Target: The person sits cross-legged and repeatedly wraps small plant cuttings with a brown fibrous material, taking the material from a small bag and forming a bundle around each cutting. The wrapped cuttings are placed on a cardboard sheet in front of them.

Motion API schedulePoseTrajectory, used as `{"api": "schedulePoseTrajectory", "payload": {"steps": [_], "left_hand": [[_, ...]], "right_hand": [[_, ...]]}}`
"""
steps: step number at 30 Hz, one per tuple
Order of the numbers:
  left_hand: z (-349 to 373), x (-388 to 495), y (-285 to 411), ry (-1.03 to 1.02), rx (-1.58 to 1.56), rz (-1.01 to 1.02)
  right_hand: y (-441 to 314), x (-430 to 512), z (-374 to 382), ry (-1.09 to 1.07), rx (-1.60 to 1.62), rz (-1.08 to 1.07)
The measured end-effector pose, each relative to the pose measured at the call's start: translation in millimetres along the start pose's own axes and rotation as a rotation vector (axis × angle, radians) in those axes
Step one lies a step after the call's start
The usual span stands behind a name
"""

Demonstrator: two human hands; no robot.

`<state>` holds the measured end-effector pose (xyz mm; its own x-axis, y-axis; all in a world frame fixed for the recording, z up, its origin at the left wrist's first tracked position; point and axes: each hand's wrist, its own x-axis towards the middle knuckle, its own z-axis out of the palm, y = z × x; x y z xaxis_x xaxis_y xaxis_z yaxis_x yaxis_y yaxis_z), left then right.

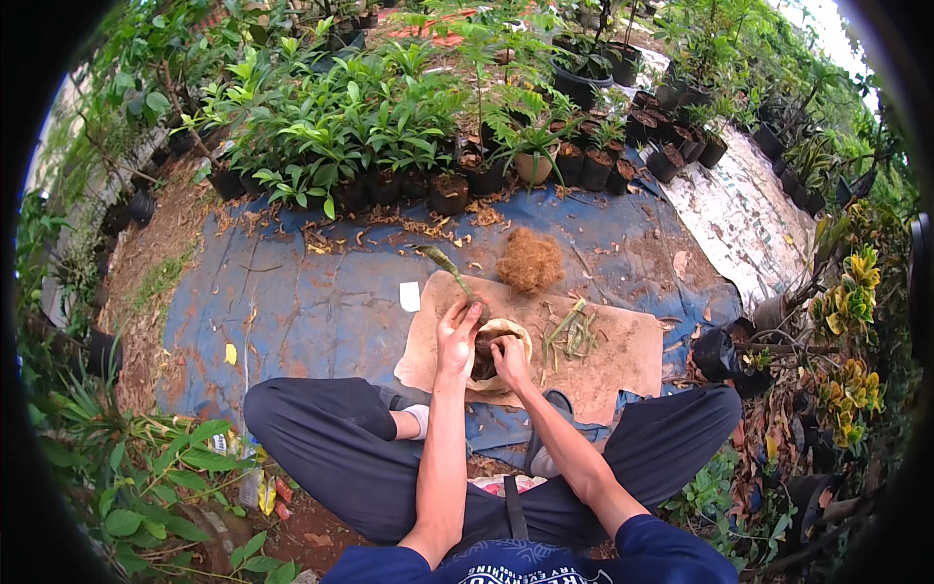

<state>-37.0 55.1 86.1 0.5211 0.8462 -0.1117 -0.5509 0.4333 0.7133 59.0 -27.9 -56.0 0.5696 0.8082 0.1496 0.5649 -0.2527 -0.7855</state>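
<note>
My left hand (455,342) grips the lower end of a plant cutting (451,270), whose single long green leaf points up and away to the left. Just right of it stands a cream-coloured, round-rimmed container (527,337) with dark soil-like material inside. My right hand (511,359) reaches over its near right rim, fingers curled down into the opening; whether they pinch anything is hidden. Several cut green leaf strips (573,332) lie to the right on a tan mat (627,358). A clump of brown coconut-like fibre (530,259) sits at the mat's far edge.
A worn blue tarp (321,306) spreads under the mat. A white card (410,296) lies left of the mat. Potted leafy plants (343,139) line the far side, with a beige pot (536,164) among them. Yellow-leaved shrubs (850,394) stand at the right.
</note>
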Motion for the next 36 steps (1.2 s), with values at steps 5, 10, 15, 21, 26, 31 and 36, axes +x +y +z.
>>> {"api": "schedulePoseTrajectory", "payload": {"steps": [5,10,15,21,26,31,36], "left_hand": [[-8.5,3.5,-4.8,0.034,-0.011,0.014],[-25.9,6.0,-10.1,0.112,-0.084,-0.038],[-33.7,5.8,-21.3,0.325,0.531,-0.186],[-33.5,4.9,-32.3,0.27,0.347,-0.227],[-30.4,6.6,-32.4,0.203,0.075,-0.186],[-28.7,8.2,-28.2,0.163,-0.017,-0.15],[-37.2,8.3,-29.3,0.144,0.055,-0.186]], "right_hand": [[19.4,18.7,0.4,-0.174,0.353,0.366],[12.5,32.0,-20.1,-0.135,0.774,0.551],[-17.6,49.4,-61.2,-0.214,0.902,0.549],[-50.9,61.6,-101.3,-0.367,0.93,0.46],[-69.0,71.3,-117.3,-0.403,0.977,0.307],[-83.9,77.7,-126.9,-0.436,0.962,0.205],[-94.6,73.1,-121.3,-0.335,1.058,0.319]]}}
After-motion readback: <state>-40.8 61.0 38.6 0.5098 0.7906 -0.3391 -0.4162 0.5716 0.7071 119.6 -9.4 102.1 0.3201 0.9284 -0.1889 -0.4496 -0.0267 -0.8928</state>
